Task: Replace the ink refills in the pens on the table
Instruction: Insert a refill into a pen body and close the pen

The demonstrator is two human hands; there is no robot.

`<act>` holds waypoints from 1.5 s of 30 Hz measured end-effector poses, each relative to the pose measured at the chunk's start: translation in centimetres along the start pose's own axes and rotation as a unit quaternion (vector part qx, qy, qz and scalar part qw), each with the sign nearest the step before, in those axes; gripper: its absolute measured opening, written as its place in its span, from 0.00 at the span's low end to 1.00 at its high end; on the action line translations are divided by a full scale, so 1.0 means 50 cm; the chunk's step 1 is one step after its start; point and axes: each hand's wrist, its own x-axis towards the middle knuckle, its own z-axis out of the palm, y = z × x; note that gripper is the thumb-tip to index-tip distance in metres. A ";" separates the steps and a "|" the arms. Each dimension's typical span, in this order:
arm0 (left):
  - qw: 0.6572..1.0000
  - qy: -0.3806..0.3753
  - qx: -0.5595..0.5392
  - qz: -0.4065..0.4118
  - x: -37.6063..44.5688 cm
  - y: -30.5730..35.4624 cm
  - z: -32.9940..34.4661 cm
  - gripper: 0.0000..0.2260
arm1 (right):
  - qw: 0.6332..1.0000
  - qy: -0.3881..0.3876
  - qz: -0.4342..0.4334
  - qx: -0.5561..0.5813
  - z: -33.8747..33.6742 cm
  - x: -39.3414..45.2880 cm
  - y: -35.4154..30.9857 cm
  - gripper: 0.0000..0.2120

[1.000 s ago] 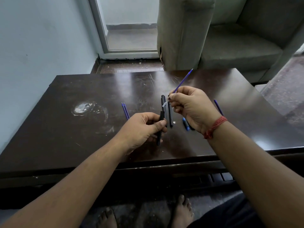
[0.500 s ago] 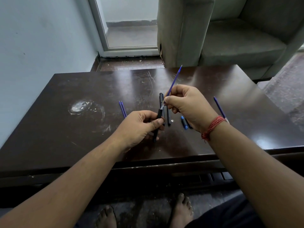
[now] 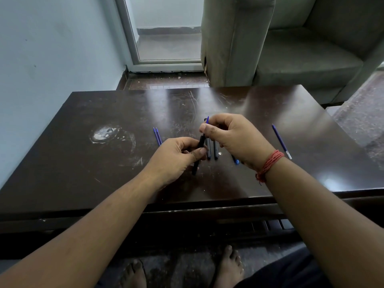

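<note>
1. Head view: the left hand [image 3: 176,156] grips a black pen barrel [image 3: 197,156] between thumb and curled fingers, holding it tilted just above the counter [image 3: 104,163].
2. The right hand [image 3: 230,138] pinches a blue refill [image 3: 207,120] between thumb and forefinger, directly over the barrel's open upper end.
3. Change noted: a second ago a long stretch of the refill stood clear above the right hand; half a second ago less; now only a short blue tip shows past the fingers. The refill has gone down into the barrel by most of its length.
4. Judgement: insertion of the new refill into this pen is nearly complete. Whether it is fully seated cannot be told, as the hands hide the junction.
5. Two dark pen bodies [image 3: 212,148] lie side by side on the counter just behind the hands, apparently awaiting attention.
6. A pair of blue refills [image 3: 157,136] lies to the left of the hands; a single refill [image 3: 281,141] lies well apart to the right.
7. A small blue piece [image 3: 235,161] lies beside the right wrist; likely a pen part, not identifiable.
8. Remaining, on this evidence: close this pen, then service the other bodies.
</note>
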 end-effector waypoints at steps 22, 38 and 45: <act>0.997 0.001 -0.066 -0.030 0.006 -0.019 0.007 0.05 | 0.875 -0.110 0.131 -0.453 -0.049 0.008 0.082 0.14; 0.998 -0.021 -0.047 -0.040 0.004 -0.018 0.015 0.04 | 0.943 0.102 0.073 0.308 -0.025 0.011 0.039 0.02; 0.996 -0.036 -0.053 -0.062 0.004 -0.018 0.020 0.04 | 0.935 0.122 0.037 0.331 -0.012 0.019 0.033 0.05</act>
